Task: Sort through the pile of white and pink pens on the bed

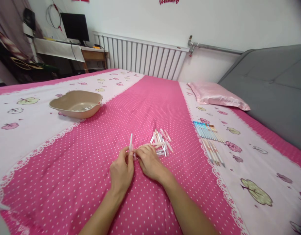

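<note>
Left hand (pixel 123 168) clamped on a slim white stick (pixel 131 139), pinched between thumb and fingers at the lower end; stick stands close to upright, top poking clear above the fingertips. Right hand (pixel 149 162) just beside it, palm down, fingers bent in toward the left thumb; fingertips bunched, can't tell whether they pinch anything. Small pinkish bits show in the gap between the hands, too blurred to name.

Just beyond the right hand's knuckles: loose pile of pen parts (pixel 162 143), white, pink and clear, lying crisscross, some overlapping. Farther right, well apart from the hands: neat row of pens (pixel 206 131), blue at one end, running to brown and beige at the other. Nearer the person, second group of beige pens (pixel 213 152), side by side.

All on a bedspread (pixel 91 189), pink with white dots, pale printed side panels, lacy borders. Tan basin (pixel 78 113) ahead on the left, a few clear or whitish pieces inside. Pink pillow (pixel 217 95) far right, near grey headboard (pixel 270 78).

Room: white radiator (pixel 142 55) along white wall, metal pipe (pixel 216 48) to its right. Back left: desk (pixel 59 50) with dark monitor (pixel 75 27).
</note>
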Demonstrator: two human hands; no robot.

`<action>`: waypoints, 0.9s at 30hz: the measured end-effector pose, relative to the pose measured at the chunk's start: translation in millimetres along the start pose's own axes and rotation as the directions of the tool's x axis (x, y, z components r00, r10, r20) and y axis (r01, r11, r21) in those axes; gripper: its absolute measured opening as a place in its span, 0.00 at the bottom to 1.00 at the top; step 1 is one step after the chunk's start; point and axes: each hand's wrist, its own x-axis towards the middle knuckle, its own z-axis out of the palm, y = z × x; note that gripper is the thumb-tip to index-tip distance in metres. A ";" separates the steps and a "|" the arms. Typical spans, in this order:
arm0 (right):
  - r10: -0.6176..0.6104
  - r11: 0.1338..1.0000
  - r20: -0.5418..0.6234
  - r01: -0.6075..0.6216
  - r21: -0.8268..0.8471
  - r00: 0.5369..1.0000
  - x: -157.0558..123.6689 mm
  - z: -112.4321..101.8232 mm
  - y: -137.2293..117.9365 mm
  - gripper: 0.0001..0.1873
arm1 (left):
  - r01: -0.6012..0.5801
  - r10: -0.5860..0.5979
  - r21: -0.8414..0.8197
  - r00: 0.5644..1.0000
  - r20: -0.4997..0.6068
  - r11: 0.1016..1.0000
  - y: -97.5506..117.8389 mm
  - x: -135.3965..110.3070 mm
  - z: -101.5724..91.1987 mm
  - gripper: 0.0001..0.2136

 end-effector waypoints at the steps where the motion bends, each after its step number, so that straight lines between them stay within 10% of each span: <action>1: 0.000 1.000 0.003 0.000 0.008 1.000 0.2 -0.7 0.8 0.16 | -0.007 0.007 -0.013 1.000 -0.001 1.000 -0.3 0.0 0.0 0.18; 27: -0.052 0.999 0.005 0.052 -0.011 0.999 -0.1 -2.0 5.1 0.10 | -0.014 0.006 -0.086 0.996 -0.092 0.996 1.5 -2.1 -0.4 0.17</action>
